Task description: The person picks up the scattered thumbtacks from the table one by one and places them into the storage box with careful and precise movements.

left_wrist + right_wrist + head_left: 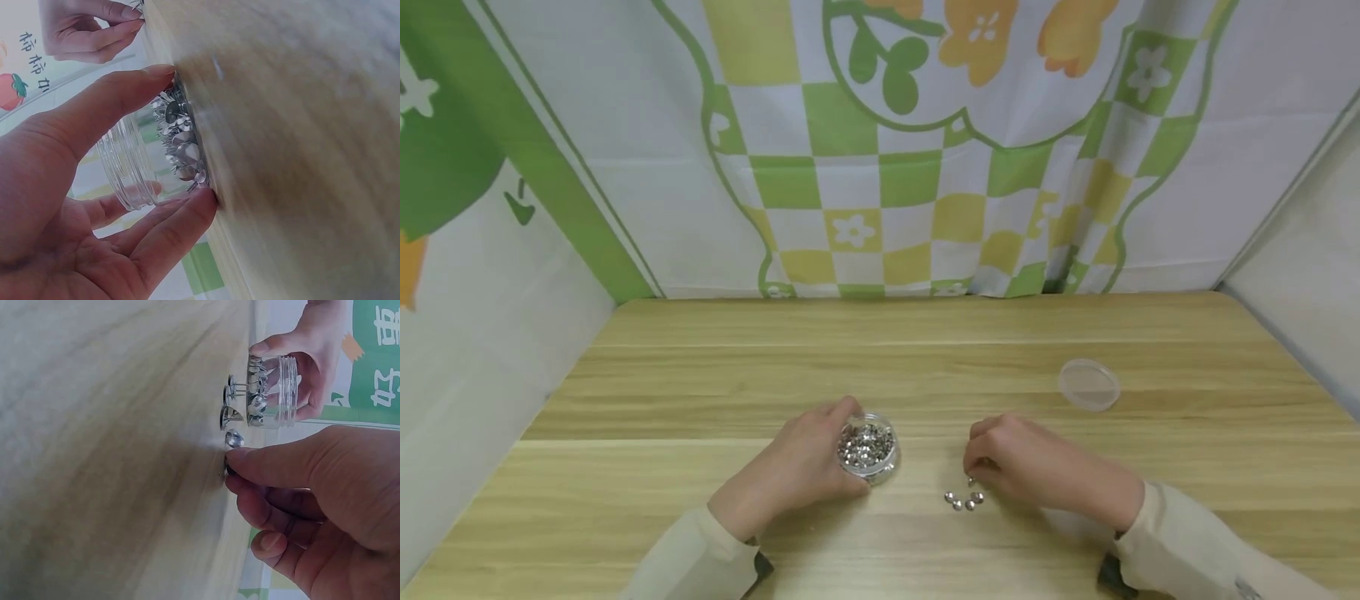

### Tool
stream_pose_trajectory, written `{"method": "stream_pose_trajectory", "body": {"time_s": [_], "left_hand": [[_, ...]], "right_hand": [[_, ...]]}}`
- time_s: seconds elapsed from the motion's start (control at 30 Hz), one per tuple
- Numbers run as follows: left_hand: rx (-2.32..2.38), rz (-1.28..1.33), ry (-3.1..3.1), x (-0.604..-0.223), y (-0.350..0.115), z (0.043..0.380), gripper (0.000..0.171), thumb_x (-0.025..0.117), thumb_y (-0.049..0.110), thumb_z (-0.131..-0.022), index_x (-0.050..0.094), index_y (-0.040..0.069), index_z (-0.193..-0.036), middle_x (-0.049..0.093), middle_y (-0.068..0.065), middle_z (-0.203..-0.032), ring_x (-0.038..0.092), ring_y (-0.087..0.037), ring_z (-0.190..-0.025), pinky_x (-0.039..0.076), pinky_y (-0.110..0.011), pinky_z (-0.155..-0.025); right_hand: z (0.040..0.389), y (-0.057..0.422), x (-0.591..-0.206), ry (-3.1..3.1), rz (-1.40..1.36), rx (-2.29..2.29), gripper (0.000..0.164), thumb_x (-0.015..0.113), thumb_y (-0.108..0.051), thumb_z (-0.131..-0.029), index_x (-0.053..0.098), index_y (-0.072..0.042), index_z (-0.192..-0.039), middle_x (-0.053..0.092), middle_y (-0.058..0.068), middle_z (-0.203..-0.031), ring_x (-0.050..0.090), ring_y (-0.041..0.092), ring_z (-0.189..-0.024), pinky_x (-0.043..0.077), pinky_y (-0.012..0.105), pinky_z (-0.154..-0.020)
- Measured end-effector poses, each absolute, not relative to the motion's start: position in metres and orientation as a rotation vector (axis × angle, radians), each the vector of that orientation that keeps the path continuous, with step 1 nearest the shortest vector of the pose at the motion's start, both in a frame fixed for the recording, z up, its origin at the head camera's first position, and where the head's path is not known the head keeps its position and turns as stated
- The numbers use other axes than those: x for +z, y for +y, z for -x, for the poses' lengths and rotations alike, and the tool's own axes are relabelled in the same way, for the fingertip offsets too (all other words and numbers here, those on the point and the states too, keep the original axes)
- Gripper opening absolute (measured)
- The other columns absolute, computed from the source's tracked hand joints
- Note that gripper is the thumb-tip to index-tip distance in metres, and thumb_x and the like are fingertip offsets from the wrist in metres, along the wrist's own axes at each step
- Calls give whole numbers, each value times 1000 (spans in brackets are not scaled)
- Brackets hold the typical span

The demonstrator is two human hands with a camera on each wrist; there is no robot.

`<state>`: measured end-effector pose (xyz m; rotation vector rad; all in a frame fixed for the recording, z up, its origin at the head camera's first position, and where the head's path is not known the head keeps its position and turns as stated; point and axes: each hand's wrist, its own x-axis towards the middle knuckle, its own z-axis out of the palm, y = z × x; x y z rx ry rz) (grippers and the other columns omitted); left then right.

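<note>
My left hand [808, 462] holds a round clear jar [889, 467] at its side, thumb and fingers spread around it. Silver thumbtacks [181, 140] lie heaped inside the jar, which stands on the table without a lid. Several loose thumbtacks [957, 505] form a small curved group to the right of the jar. In the right wrist view, some of them rest on their heads [224, 417] with points up. My right hand [1018, 462] pinches a thumbtack at the table surface, beside this group; thumb and fingertips mostly hide it.
A clear round lid [1089, 385] lies flat on the wooden table [700, 367], beyond my right hand. Along the table's far edge hangs a green, yellow and white patterned cloth [910, 183]. Pale cloth also hangs at the left and right sides.
</note>
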<state>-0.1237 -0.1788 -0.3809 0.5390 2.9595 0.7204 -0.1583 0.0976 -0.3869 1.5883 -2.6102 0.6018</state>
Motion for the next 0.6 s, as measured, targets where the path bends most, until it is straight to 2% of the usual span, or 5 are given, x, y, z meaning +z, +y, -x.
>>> {"method": "stream_pose_trajectory", "body": {"time_s": [0.07, 0.17, 0.3, 0.43, 0.6], "left_hand": [[721, -534, 2956, -380, -179, 124, 71, 90, 27, -55, 55, 7, -114, 68, -19, -107, 64, -37, -91, 58, -55, -82], [725, -531, 2952, -380, -179, 123, 71, 90, 27, -55, 55, 7, -113, 68, -19, -107, 64, -37, -91, 58, -55, -82], [725, -533, 2946, -379, -179, 123, 71, 90, 27, -55, 55, 7, -113, 69, -18, -106, 64, -35, -89, 58, -54, -80], [711, -554, 2949, -380, -179, 124, 69, 89, 27, -56, 54, 8, -112, 69, -15, -103, 64, -31, -86, 59, -49, -76], [711, -575, 2943, -380, -181, 124, 69, 89, 28, -57, 54, 10, -113, 68, -14, -108, 63, -30, -88, 58, -49, -76]], "right_hand": [[159, 95, -384, -2622, -1576, 583, 23, 70, 4, -79, 64, -16, -68, 56, -9, -67, 49, 2, -62, 52, 22, -52], [160, 84, -376, -2598, -1539, 582, 17, 72, 2, -80, 69, -13, -73, 62, -6, -70, 54, 3, -64, 56, 23, -54], [160, 56, -363, -2533, -1504, 620, 6, 73, -4, -82, 75, -9, -86, 71, -2, -80, 63, 6, -71, 61, 26, -61], [162, 28, -358, -2503, -1524, 643, 5, 72, -10, -85, 76, -11, -89, 71, -3, -82, 62, 5, -71, 60, 25, -61], [165, 9, -360, -2487, -1552, 684, 7, 74, -9, -83, 76, -9, -89, 72, -1, -81, 63, 5, -71, 60, 23, -64]]}}
